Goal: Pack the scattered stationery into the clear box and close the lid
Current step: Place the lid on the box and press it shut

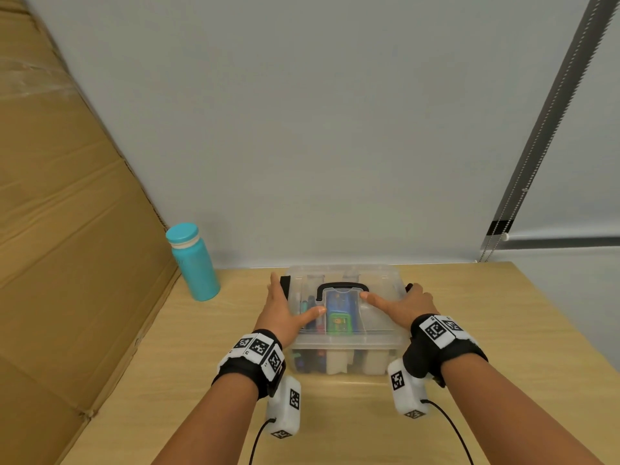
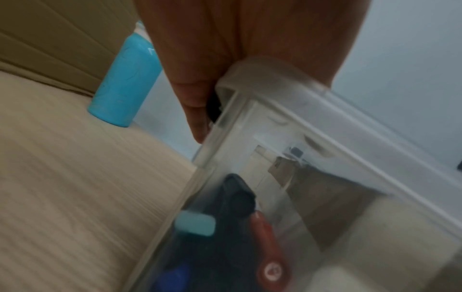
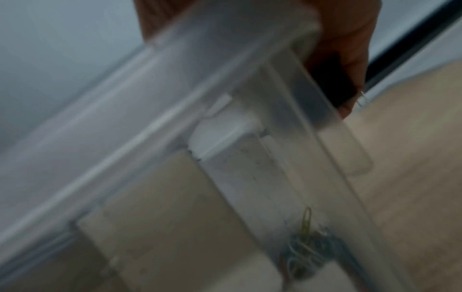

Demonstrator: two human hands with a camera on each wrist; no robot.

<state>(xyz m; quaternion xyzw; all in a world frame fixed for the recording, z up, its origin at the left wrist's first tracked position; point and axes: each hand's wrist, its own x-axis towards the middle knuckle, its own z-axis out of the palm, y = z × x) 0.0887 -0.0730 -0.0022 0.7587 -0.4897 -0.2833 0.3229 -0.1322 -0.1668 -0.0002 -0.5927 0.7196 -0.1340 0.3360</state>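
The clear box (image 1: 342,344) stands mid-table with its lid (image 1: 375,317) on and a black handle (image 1: 342,286) lying on top. Pens and a green-and-blue item show through the plastic. My left hand (image 1: 285,310) lies along the lid's left edge, thumb on top, straight fingers against the black left latch (image 1: 285,283). My right hand (image 1: 402,305) has its thumb on the lid and its fingers curled over the right latch (image 1: 408,287). In the left wrist view, my fingers (image 2: 197,98) cover the latch (image 2: 212,110) above a red pen (image 2: 265,237). Paper clips (image 3: 307,247) lie inside, below the right-hand fingers (image 3: 350,59).
A teal bottle (image 1: 194,263) stands at the table's back left, against a large cardboard sheet (image 1: 67,229) that leans along the left side. The wooden table (image 1: 503,330) ends at a grey wall behind the box. A blind cord (image 1: 523,182) hangs at the right.
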